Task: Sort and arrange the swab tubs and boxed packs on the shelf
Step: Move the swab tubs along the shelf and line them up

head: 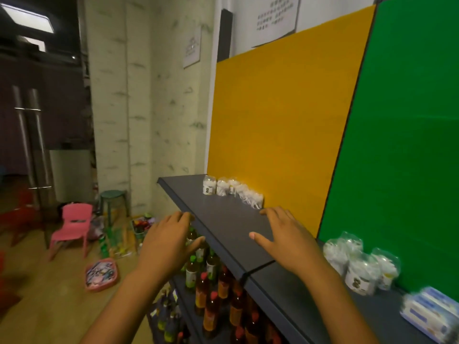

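Observation:
Several clear swab tubs (232, 191) stand in a row at the back of the dark top shelf (223, 219), against the yellow panel. A second cluster of swab tubs (360, 264) sits on the shelf section to the right, before the green panel. White and blue boxed packs (432, 316) lie at the far right, blurred. My right hand (285, 239) hovers over the shelf with fingers spread, just in front of the far row of tubs, holding nothing. My left hand (169, 242) hangs past the shelf's front edge, fingers relaxed and empty.
Bottles (216, 289) with red and green caps fill the lower shelves under my hands. On the wooden floor to the left stand a pink child's chair (72, 224), a green stool (113, 202) and a pink basket (100, 274) of small items.

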